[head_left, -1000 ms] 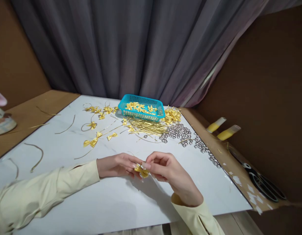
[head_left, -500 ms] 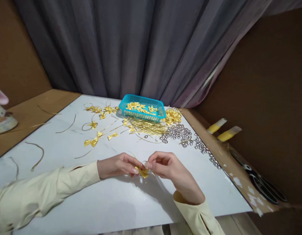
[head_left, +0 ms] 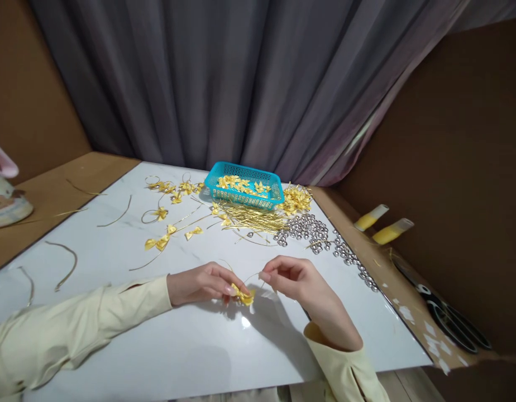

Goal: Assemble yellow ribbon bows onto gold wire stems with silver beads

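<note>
Your left hand [head_left: 201,283] pinches small yellow satin ribbon bow [head_left: 243,296] low over white marble-look tabletop [head_left: 191,346]. Your right hand [head_left: 297,282] pinches thin gold wire [head_left: 252,276] running from bow. Finished wired bows [head_left: 161,242] lie beyond; loose bows remain in turquoise plastic basket [head_left: 243,190], silver beads [head_left: 310,228] unused.

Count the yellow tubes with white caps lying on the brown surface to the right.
2: one yellow tube nearer the curtain, the other yellow tube just right of it, side by side, apart from the silver beads.
</note>
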The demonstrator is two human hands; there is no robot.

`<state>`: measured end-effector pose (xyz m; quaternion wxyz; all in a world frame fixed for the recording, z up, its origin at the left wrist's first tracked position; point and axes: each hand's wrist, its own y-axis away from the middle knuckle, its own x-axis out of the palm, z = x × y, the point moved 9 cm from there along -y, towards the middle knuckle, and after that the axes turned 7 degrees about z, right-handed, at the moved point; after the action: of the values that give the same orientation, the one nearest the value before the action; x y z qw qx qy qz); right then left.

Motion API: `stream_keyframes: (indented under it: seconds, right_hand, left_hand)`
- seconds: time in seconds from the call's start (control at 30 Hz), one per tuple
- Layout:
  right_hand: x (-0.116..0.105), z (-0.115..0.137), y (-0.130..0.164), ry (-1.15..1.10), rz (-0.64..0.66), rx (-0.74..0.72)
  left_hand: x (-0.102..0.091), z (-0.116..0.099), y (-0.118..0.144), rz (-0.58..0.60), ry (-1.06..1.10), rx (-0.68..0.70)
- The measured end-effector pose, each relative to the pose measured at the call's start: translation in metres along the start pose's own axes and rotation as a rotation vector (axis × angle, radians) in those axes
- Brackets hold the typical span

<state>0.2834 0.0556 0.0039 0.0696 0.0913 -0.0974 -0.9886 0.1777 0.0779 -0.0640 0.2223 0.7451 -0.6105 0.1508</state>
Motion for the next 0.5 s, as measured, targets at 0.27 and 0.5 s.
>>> stream_keyframes:
  seconds: [0.27, 0.5]
  right_hand:
    - [-0.007, -0.002, 0.003, 0.192, -0.1, -0.057]
    - [0.007, 0.031, 0.032, 0.642, -0.322, -0.411]
  left_hand:
    - [-0.002, 0.001, 0.002, -0.033, -0.081, -0.025]
    - [-0.008, 0.0, 0.001, -0.134, -0.025, 0.009]
